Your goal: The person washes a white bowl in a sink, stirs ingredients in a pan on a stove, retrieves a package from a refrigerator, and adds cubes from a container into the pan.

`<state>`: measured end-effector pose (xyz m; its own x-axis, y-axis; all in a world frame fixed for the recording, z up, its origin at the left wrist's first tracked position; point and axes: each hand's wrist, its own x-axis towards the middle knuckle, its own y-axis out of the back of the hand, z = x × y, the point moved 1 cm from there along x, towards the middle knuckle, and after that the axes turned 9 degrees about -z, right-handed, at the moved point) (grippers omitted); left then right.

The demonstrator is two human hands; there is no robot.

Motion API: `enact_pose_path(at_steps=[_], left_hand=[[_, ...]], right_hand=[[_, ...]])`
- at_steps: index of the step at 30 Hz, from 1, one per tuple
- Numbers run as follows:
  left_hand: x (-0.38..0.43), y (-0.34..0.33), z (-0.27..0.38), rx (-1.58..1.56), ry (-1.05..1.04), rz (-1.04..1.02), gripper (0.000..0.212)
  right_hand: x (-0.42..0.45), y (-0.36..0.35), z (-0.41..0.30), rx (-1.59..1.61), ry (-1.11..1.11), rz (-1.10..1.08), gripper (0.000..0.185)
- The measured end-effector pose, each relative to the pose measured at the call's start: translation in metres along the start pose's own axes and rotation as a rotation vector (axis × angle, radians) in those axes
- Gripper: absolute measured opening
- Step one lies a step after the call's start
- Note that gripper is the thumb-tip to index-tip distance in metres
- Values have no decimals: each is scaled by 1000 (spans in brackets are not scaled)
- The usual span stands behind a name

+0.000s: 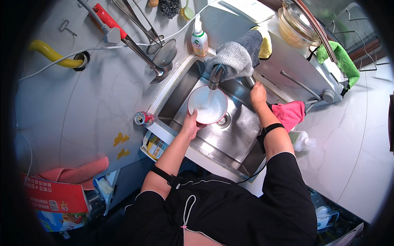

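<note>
My left hand (192, 125) grips the near-left rim of a white bowl with a red edge (212, 107). The bowl is over the stainless steel sink (240, 135), just under the faucet spout (216, 77). A stream of water runs from the spout into the bowl. To the right, my right hand (258, 94) is closed around the faucet's metal handle (248, 81). Grey cloths (231, 60) drape over the faucet and cover most of its body. Beside the bowl, the sink drain (224, 120) is partly visible.
A drink can (144, 118) stands on the left rim, and a spray bottle (199, 40) at the back corner. By my right forearm are a pink cloth (288, 114) and a white pump bottle (301, 140). A ladle (160, 72) and strainers (166, 52) hang at the wall.
</note>
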<state>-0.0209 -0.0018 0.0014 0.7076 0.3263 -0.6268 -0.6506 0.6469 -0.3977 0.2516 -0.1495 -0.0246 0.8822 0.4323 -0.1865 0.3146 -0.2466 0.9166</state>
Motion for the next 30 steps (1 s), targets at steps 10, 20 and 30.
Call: enact_pose_path(at_steps=[10,20,30], left_hand=[[1,4,-6,-30,15,-1,42],[5,11,-17,-44,58,20,41],[9,20,-31,-59,84,45,44]], right_hand=[[1,-4,1,-54,8,25,22],[2,-6,2,-6,13,28,25],[2,-4,1,-60,8,21,24]])
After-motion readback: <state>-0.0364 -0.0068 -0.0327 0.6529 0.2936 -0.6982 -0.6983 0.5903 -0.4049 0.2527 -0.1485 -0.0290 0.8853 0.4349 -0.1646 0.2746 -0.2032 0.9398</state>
